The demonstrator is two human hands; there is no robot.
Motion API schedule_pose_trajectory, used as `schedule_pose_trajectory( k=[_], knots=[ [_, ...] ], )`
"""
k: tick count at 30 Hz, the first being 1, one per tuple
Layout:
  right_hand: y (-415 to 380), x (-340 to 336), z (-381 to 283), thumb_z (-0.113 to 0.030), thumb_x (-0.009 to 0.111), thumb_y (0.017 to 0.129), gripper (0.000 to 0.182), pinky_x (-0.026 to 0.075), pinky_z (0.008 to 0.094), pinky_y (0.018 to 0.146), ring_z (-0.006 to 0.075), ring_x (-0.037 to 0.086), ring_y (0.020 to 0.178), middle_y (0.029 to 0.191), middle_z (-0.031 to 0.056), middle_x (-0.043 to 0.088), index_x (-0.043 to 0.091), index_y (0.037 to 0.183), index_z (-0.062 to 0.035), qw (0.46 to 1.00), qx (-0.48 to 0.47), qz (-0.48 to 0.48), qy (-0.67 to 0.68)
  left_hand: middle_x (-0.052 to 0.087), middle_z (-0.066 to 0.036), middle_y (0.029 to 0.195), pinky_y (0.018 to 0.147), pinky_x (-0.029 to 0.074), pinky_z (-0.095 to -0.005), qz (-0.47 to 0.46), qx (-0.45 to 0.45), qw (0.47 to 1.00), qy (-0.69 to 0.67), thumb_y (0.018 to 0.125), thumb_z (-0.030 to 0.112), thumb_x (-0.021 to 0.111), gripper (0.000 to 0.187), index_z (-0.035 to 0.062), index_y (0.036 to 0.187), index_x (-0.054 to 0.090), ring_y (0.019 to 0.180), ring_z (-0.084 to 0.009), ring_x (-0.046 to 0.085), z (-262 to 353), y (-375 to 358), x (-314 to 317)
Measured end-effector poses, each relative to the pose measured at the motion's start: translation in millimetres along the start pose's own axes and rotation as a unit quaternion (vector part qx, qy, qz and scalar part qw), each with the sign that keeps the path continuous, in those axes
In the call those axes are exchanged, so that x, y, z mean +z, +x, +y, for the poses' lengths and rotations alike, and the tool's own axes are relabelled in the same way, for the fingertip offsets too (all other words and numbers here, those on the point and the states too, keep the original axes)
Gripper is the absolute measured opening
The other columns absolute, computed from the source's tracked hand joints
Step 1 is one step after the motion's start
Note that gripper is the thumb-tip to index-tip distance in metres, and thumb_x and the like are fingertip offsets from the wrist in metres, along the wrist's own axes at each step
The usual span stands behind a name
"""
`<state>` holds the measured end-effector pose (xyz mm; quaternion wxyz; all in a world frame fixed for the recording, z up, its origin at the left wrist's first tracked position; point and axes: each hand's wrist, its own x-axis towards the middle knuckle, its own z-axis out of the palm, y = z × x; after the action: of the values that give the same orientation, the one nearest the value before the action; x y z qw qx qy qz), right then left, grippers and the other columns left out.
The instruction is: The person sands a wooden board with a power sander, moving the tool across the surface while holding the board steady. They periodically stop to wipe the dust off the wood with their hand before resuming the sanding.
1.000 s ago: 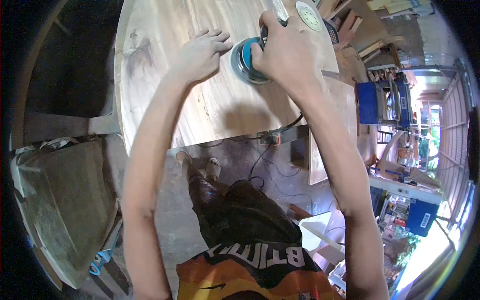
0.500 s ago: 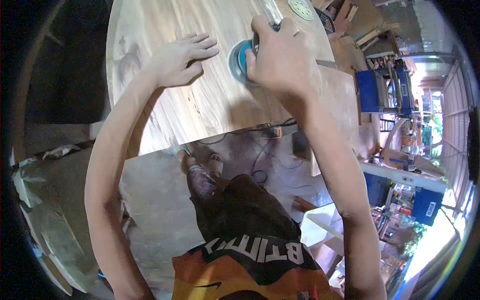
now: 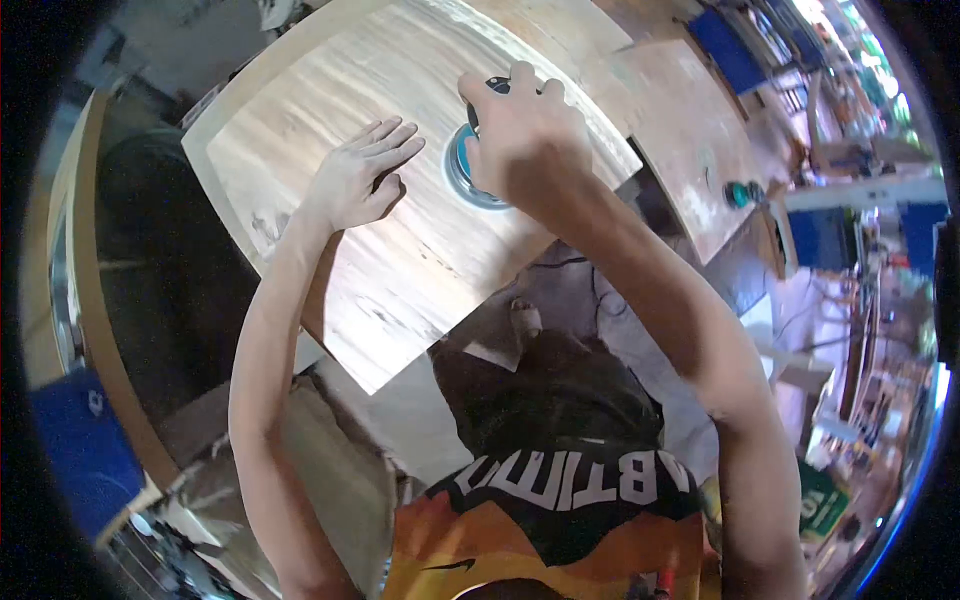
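A pale wooden board (image 3: pixel 400 270) with streaked grain and one curved edge lies in front of me. My left hand (image 3: pixel 358 177) rests flat on it, fingers spread, holding nothing. To its right, my right hand (image 3: pixel 530 125) is wrapped over the top of a round sander (image 3: pixel 463 165) with a teal body and black top. The sander's disc sits on the board's surface. My palm and fingers hide most of its body.
A second wooden tabletop (image 3: pixel 690 150) stands to the right, with a green and black round object (image 3: pixel 741 194) at its edge. Blue bins (image 3: pixel 728 48) stand beyond. A blue panel (image 3: pixel 85 450) is at the lower left. A cable runs below the board.
The view has turned, so the board now appears tilted. My right hand still grips the sander, which is slightly lower and further left in view. My left hand stays flat on the board.
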<state>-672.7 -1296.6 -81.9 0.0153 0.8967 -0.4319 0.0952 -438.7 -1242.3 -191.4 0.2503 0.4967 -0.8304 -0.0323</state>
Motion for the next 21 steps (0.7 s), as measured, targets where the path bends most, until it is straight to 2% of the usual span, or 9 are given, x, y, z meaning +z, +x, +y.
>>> schedule_pose_trajectory(
  k=[5,9,12,15,18,21],
  knots=[
    [0,9,-5,-0.016,0.066,0.084,0.032,0.059,0.0473,0.065,0.0402,0.068,0.088,0.101,0.0198,0.062,0.066,0.116,-0.0169,0.992,0.064,0.108,-0.030,0.067,-0.019,0.134,0.111,0.050,-0.0437,-0.021,0.061,0.997,-0.046,0.075,0.007,0.059,0.052,0.0002,0.125,0.069,0.127,-0.0367,0.062,-2,-6,2],
    [-21,6,-13,-0.019,0.069,0.079,0.024,0.056,0.0439,0.058,0.0362,0.067,0.081,0.093,0.0181,0.063,0.068,0.103,-0.0152,0.988,0.060,0.134,-0.050,0.069,-0.018,0.131,0.112,0.049,-0.0443,-0.018,0.077,0.995,-0.062,0.075,0.007,0.060,0.049,-0.0004,0.122,0.070,0.125,-0.0374,0.063,-1,-2,-1],
    [-25,4,-22,-0.021,0.073,0.074,0.021,0.055,0.0395,0.056,0.0329,0.065,0.077,0.088,0.0164,0.062,0.066,0.094,-0.0161,0.980,0.121,0.142,-0.075,0.068,-0.016,0.134,0.111,0.050,-0.0441,-0.013,0.098,0.993,-0.070,0.077,0.005,0.060,0.050,0.0045,0.126,0.071,0.129,-0.0372,0.061,2,4,1],
    [-25,7,-11,-0.022,0.075,0.071,0.027,0.054,0.0385,0.055,0.0320,0.064,0.075,0.089,0.0159,0.062,0.066,0.096,-0.0172,0.960,0.141,0.187,-0.151,0.070,-0.016,0.131,0.109,0.051,-0.0443,0.004,0.122,0.990,-0.074,0.078,0.005,0.061,0.048,0.0030,0.124,0.071,0.127,-0.0373,0.063,10,13,17],
    [-39,1,-14,-0.029,0.086,0.069,0.044,0.059,0.0435,0.059,0.0363,0.068,0.083,0.099,0.0164,0.063,0.066,0.106,-0.0183,0.971,0.161,0.120,-0.129,0.070,-0.016,0.129,0.108,0.052,-0.0439,-0.004,0.128,0.989,-0.072,0.079,0.005,0.062,0.043,0.0008,0.120,0.071,0.125,-0.0356,0.064,22,16,24],
    [-46,2,-19,-0.030,0.086,0.070,0.045,0.058,0.0429,0.057,0.0362,0.068,0.084,0.098,0.0158,0.062,0.065,0.107,-0.0188,0.963,0.210,0.115,-0.124,0.071,-0.016,0.127,0.106,0.054,-0.0428,-0.001,0.156,0.984,-0.088,0.079,0.003,0.062,0.040,0.0003,0.117,0.072,0.122,-0.0333,0.066,23,13,24]
  ],
)
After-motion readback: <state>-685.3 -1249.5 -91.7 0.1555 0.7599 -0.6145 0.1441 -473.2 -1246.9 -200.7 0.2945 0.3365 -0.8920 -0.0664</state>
